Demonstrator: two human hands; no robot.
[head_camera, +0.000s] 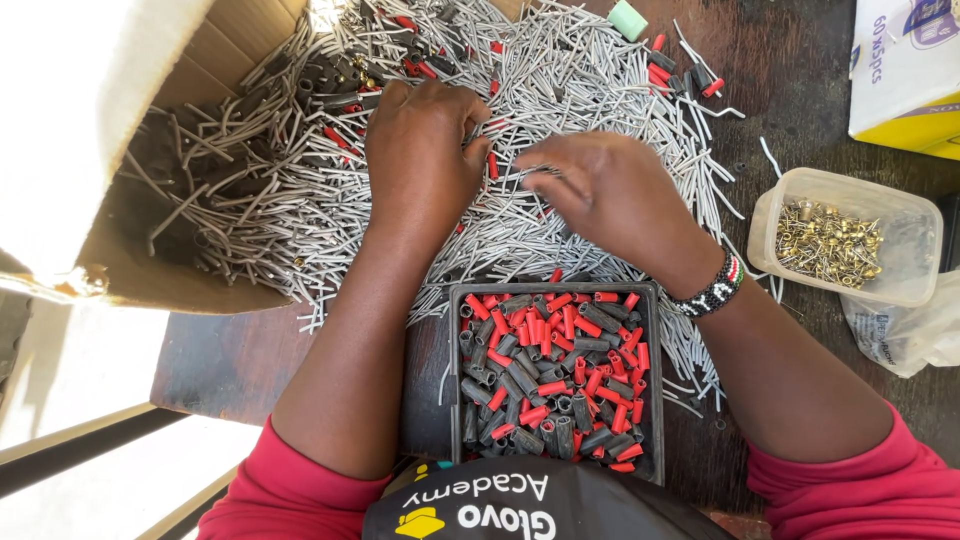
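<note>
Digging through the big heap of thin grey tubes (560, 215), my left hand (420, 150) lies flat on it with its fingers curled down together, and my right hand (610, 195) sits just beside it with fingers bent into the pile; I cannot tell if they pinch anything. Close to my wrists, the black tray (455, 400) already looks nearly full of red and grey caps (555, 375). Lots more red and dark bits lie past my fingertips, so I think plenty is left.
</note>
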